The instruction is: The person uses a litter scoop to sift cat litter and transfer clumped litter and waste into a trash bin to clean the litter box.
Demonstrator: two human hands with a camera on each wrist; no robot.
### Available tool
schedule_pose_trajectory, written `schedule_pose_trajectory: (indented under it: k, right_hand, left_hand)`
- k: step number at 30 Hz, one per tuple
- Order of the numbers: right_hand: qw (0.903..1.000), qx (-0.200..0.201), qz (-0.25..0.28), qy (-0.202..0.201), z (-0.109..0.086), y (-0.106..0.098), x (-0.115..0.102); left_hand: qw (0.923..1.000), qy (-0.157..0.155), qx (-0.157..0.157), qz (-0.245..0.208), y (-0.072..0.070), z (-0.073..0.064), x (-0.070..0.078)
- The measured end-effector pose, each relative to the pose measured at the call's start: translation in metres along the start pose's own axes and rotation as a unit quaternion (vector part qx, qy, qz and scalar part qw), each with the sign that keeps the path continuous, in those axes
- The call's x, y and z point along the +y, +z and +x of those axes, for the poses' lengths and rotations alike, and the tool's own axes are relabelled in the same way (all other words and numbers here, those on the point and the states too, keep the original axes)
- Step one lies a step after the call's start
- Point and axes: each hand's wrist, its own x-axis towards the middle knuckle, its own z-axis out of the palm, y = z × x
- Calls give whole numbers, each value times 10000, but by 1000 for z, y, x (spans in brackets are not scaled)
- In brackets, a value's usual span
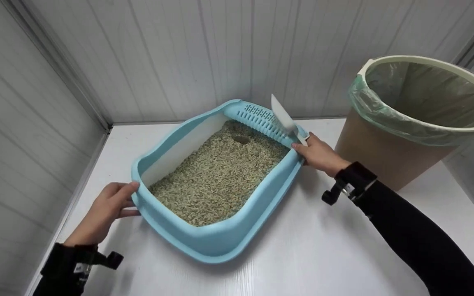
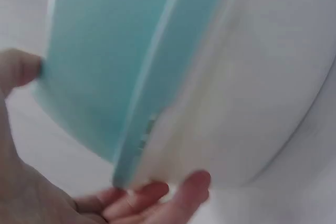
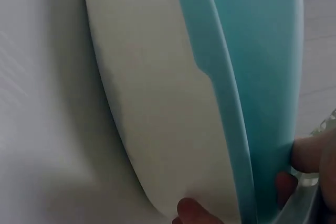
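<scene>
A light-blue litter box (image 1: pixel 204 242) stands askew on the white table, filled with greenish-beige pellet litter (image 1: pixel 216 181). My left hand (image 1: pixel 115 201) grips its left corner. In the left wrist view the thumb (image 2: pixel 23 69) presses the blue rim, while the fingers (image 2: pixel 194 182) curl against the white lower tub (image 2: pixel 236 103). At the far right corner my right hand (image 1: pixel 319 154) grips the box; in the right wrist view a fingertip (image 3: pixel 191 208) lies against the white tub. A white litter scoop (image 1: pixel 284 117) stands up there, its handle running down to this hand.
To the right stands a tall brown bin (image 1: pixel 368 152) with a cream rim and a translucent green liner (image 1: pixel 368 102) folded over it. Ribbed grey wall panels (image 1: pixel 171 53) rise behind and at both sides of the white table (image 1: pixel 315 246). A dark round hollow (image 1: pixel 242 140) shows in the litter.
</scene>
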Motion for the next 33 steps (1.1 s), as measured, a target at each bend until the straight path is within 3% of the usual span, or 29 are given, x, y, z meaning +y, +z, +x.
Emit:
schedule_pose_trajectory:
  k: [4, 7, 9, 14, 16, 19, 22, 26, 29, 33]
  right_hand:
    - [9992, 170, -344, 138, 12, -14, -1]
    - [9968, 374, -683, 196, 6, -19, -5]
    - [9953, 511, -793, 227, -6, -17, -10]
    - [9969, 527, -581, 5, -55, 13, -17]
    - [9983, 383, -409, -166, -73, 29, -18]
    - [9993, 148, -88, -346, -90, 50, -18]
    - [9980, -30, 350, -518, -92, 60, -19]
    - [9946, -286, 825, -559, -81, 56, -19]
    - [9916, -574, 992, -602, -65, 42, -17]
    - [9858, -1024, 1134, -703, -39, 14, -9]
  left_hand:
    - [9987, -185, -432, 174, 20, -17, 5]
    - [9958, -288, -735, 457, 20, -16, 7]
    - [9939, -326, -750, 734, 15, -5, 9]
    - [9917, -250, -837, 944, 3, 47, 31]
    - [9889, -183, -1211, 847, 2, 65, 41]
    - [9795, -156, -1798, 890, 2, 77, 50]
    - [9719, -112, -2134, 987, 0, 76, 54]
    - [9696, 68, -2068, 1306, 2, 63, 54]
    - [9697, 86, -2039, 1345, 11, 48, 54]
    - [9759, -108, -1912, 1044, 33, 28, 54]
